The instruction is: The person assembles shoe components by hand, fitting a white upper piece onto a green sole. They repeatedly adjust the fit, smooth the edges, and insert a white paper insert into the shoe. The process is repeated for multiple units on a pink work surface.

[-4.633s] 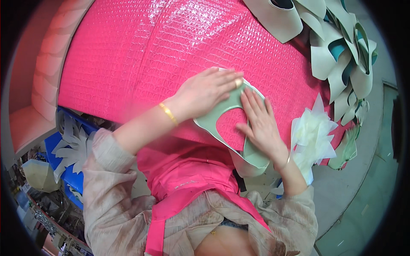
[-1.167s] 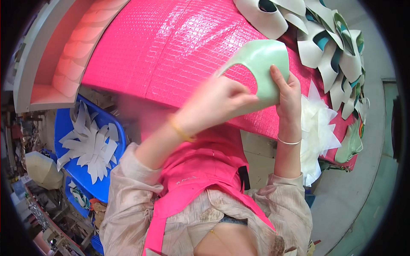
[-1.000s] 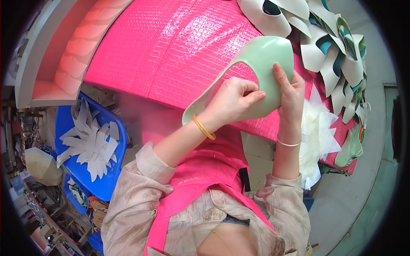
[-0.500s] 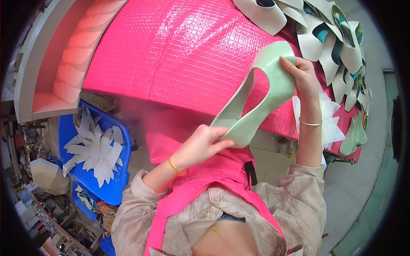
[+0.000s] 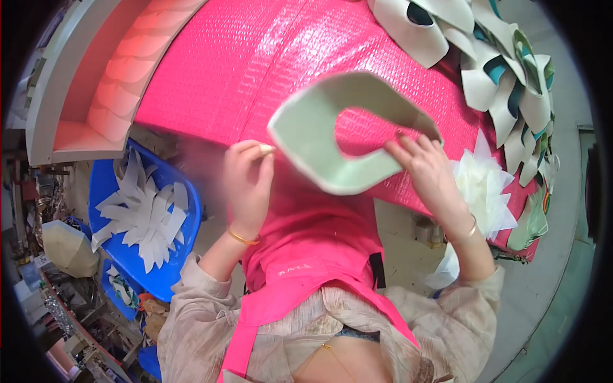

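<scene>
A pale green shoe upper [image 5: 319, 137] with a large rounded opening is held up over the front edge of the pink table. My right hand [image 5: 424, 169] grips it by its right end, thumb and fingers closed on the material. Just left of the upper, my left hand [image 5: 248, 185] is apart from it. Its fingers are bent, with a gap between them and the thumb. Something pale shows at the fingertips there; blur hides whether it is a fingertip or a small piece.
Pink glossy sheeting covers the table [image 5: 255, 70]. Many shoe uppers [image 5: 485, 70] are piled along its right side, near a stack of white jagged sheets [image 5: 482, 185]. A red-lit box [image 5: 76, 127] holds overlapping pieces at left. Below it, a blue tub [image 5: 182, 242] contains white strips [image 5: 147, 220].
The upper has turned and swung left, its opening now facing up. My left hand has let go and moved left; my right hand has come lower and nearer, still holding it.
</scene>
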### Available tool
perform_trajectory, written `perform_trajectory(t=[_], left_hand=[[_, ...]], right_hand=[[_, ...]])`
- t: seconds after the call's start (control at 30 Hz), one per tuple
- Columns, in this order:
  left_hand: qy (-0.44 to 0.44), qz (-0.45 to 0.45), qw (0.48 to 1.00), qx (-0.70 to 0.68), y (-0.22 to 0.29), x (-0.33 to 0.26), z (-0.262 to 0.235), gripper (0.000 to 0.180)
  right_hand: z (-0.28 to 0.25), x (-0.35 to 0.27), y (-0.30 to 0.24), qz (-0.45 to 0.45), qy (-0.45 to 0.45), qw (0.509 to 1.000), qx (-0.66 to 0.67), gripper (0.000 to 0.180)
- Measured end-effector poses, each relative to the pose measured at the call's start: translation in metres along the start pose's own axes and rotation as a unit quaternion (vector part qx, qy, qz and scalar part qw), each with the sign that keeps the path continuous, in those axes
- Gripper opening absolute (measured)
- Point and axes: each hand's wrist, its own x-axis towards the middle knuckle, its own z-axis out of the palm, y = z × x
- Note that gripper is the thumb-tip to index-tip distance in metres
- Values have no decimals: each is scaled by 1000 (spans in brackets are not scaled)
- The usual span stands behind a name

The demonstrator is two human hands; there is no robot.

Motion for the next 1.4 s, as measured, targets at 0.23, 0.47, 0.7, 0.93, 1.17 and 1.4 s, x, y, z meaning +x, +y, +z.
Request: perform_trajectory(t=[0.23, 0.47, 0.7, 0.93, 1.17, 1.4], left_hand=[[-267, 221, 936, 66, 22, -20, 76, 40], [-314, 273, 888, 197, -48, 44, 44, 29], [-331, 215, 884, 249, -44, 73, 45, 26], [-322, 106, 935, 106, -64, 86, 41, 28], [-298, 30, 954, -9, -80, 87, 17, 25], [-236, 151, 947, 159, -72, 77, 29, 30]], right_hand=[[60, -4, -25, 32, 39, 998, 27, 58], [68, -40, -16, 109, -127, 985, 42, 57], [39, -20, 1, -23, -52, 994, -97, 40], [7, -21, 34, -13, -78, 997, 5, 5], [-52, -110, 75, 141, -90, 950, 263, 12], [-64, -282, 183, 512, 178, 839, -49, 15]])
